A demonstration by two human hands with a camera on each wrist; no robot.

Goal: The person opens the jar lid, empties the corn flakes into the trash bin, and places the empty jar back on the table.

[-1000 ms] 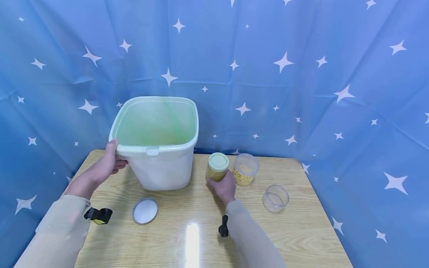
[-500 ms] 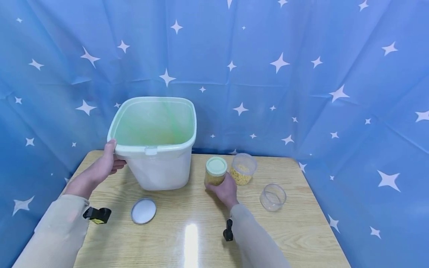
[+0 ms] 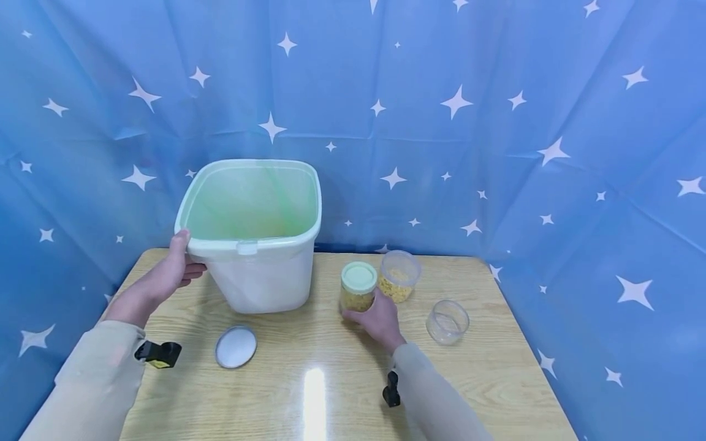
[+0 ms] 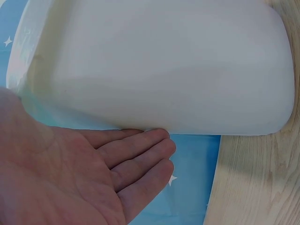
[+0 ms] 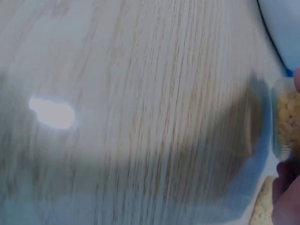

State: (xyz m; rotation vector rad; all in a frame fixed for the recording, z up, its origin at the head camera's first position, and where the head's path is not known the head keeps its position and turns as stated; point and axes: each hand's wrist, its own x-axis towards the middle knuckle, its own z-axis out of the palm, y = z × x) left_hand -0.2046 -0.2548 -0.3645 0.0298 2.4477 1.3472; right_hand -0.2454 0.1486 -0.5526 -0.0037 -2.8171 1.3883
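Note:
A large white plastic bin [image 3: 256, 275] with a pale green rim stands uncovered at the left back of the table. My left hand [image 3: 168, 269] grips its left front corner, thumb over the rim and fingers below it. In the left wrist view those fingers [image 4: 140, 168] stretch out along the bin's side, while the thumb is hidden. My right hand [image 3: 380, 318] holds a clear jar [image 3: 355, 300] of small yellow pieces, topped by a light green lid [image 3: 359, 277]. Only the jar's edge [image 5: 287, 117] and part of the hand show in the right wrist view.
Just behind the right hand stands an uncapped clear container [image 3: 398, 282] of yellow pieces. Farther right is a clear, round plastic cup [image 3: 448, 323]. A round white lid [image 3: 235, 347] lies in front of the bin. Blue star-patterned cloth [image 3: 386, 122] hangs behind the wooden table [image 3: 276, 392].
My right hand has shifted slightly nearer to me and to the right, and the jar has come with it. The left hand and bin stay put; the head view has drifted a little.

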